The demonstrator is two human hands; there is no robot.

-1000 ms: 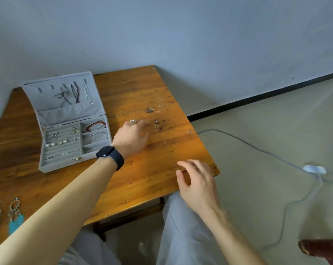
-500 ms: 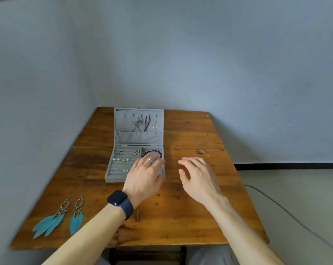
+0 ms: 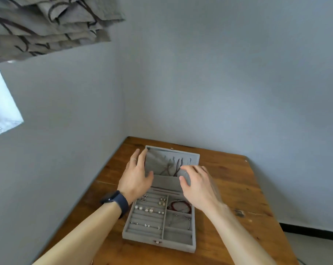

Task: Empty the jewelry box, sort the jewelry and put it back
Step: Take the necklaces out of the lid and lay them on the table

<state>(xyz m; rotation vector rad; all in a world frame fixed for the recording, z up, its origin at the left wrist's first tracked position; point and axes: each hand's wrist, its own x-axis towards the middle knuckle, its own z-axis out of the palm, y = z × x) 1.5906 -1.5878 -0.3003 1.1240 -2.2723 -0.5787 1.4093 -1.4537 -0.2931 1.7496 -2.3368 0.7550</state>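
Squarely ahead, on the wooden table [image 3: 238, 188], long side running away from the body: the grey jewelry box [image 3: 173, 244], open, lid [image 3: 162, 155] propped up at the far end. Holds nothing in the left hand [image 3: 136, 178], fingers straight and spread wide, tips at the lid's left edge; touching or just short, cannot tell. Hovers the right hand [image 3: 198, 186] before the lid's lower right part, fingers loosely bent, seemingly empty, though a fine chain there would be too thin to make out.

Shows dark cords [image 3: 171, 167] hanging on the lid's lining, between the two hands. Shows the tray far from emptied: pearl studs [image 3: 146, 209] in the left rows, a red bracelet [image 3: 181, 205] in the far right compartment.

Looks like the emptying step, barely begun. Turns on one relation: cords dangling top to bottom along the lid, straight ahead, right hand nearer their lower ends, left hand placed to steady the lid. Probably calls for lifting upward rather than tugging toward the body; risks tangling otherwise.
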